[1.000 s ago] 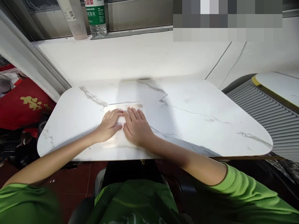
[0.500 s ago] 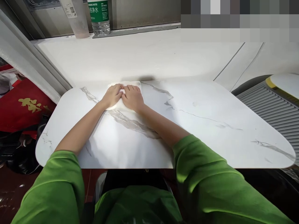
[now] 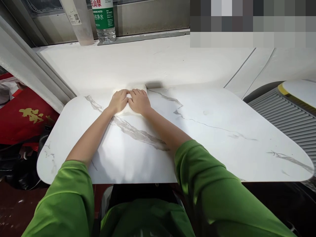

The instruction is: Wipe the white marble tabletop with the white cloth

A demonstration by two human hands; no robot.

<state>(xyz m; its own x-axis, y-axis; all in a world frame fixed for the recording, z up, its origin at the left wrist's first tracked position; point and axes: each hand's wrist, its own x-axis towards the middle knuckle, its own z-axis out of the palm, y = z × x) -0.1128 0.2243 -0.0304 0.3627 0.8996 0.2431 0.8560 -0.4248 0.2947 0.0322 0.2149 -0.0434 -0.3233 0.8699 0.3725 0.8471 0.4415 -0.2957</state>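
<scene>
A folded white cloth (image 3: 126, 111) lies at the back edge of the white marble-patterned table (image 3: 217, 148), its far side against the wall. My left hand (image 3: 118, 101) presses down on the cloth's left part, fingers together and bent over it. Beside it, my right hand (image 3: 139, 102) bears on the right part in the same way. The thumbs and forefingers of both hands nearly touch. Much of the cloth is hidden beneath the hands.
On the ledge behind stand a water bottle (image 3: 105, 24) with a green label and a translucent cup (image 3: 85, 33). A red bag (image 3: 24, 118) is left of the table; a grey ribbed object (image 3: 278, 112) sits at the right. A white wall (image 3: 172, 62) bounds the table's back.
Both hands have slid slightly toward the wall with the cloth, which now reaches up against it. The view has tilted a little upward.
</scene>
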